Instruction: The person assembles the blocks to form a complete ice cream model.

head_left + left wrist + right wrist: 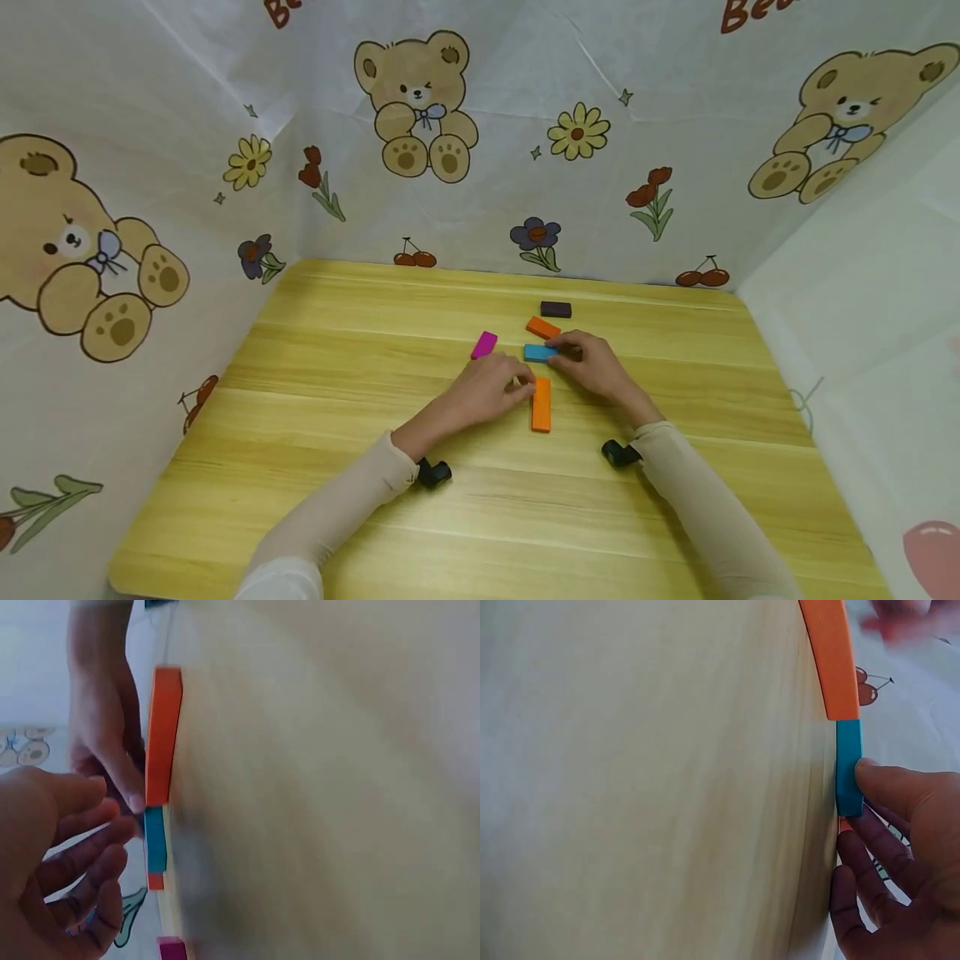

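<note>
A blue block (537,353) lies flat on the table, and my right hand (592,367) pinches its right end. Its thumb (881,780) shows against the block's side in the right wrist view. Nearer to me lies a longer orange block (541,408), pointing toward the blue one. My left hand (491,390) hovers at the orange block's left side with loosely bent fingers. In the left wrist view nothing sits between those fingers (82,847), and the hand looks apart from the block.
Behind the blue block lies a second orange block (543,327), set at a slant. Farther back is a dark purple block (556,310). A magenta block (484,345) lies just beyond my left hand. Bear-printed cloth (495,217) walls the wooden table (360,350).
</note>
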`<state>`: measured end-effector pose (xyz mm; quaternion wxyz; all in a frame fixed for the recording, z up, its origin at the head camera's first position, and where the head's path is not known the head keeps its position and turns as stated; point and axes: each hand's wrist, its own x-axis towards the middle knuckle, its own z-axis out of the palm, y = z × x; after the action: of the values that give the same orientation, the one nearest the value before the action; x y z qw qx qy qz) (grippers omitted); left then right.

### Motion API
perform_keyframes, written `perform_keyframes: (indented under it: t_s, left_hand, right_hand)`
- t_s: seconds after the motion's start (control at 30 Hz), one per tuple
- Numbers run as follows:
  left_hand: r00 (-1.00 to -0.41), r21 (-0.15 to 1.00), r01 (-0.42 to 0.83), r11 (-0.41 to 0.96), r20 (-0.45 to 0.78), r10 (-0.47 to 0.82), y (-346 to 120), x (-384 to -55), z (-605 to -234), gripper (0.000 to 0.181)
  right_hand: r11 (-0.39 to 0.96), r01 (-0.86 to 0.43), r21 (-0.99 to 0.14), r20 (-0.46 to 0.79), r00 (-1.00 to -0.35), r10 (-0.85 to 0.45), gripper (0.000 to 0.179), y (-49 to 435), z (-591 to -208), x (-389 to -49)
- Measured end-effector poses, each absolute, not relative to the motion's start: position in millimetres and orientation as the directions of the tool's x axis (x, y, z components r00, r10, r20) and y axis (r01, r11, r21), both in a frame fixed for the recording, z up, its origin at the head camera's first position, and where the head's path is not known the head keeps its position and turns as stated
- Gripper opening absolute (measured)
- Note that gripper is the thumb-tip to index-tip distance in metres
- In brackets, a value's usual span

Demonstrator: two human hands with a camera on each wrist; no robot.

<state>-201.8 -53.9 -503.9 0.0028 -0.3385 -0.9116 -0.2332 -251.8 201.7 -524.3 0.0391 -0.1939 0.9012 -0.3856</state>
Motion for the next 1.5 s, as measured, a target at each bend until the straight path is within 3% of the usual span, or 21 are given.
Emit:
perform_keyframes:
  t_s: [0.13,0.47,0.83,1.5]
  left_hand:
    - [-0.804,0.322,0.594,0.737,0.218,0.553,-48,-223,-503,0.026]
    - [-0.812,0.124,0.575,0.809,0.214,0.544,-33,-252,-515,0.031]
    - [-0.824,0.239,0.565,0.790,0.127,0.552,-38,-263,-515,0.032]
    - [-0.810,0.274,0.582,0.766,0.111,0.576,-42,-260,-515,0.031]
  right_hand:
    - [0.639,-0.318,-0.700,0.054,-0.916,-0.398,0.031,205,-523,-253]
    - [0.618,-0.307,-0.724,0.016,-0.902,-0.431,0.031,209,-519,-255]
    - [0.621,-0.329,-0.712,0.040,-0.901,-0.432,0.031,208,-521,-253]
    - [0.618,-0.332,-0.713,0.056,-0.905,-0.422,0.032,210,-524,-245]
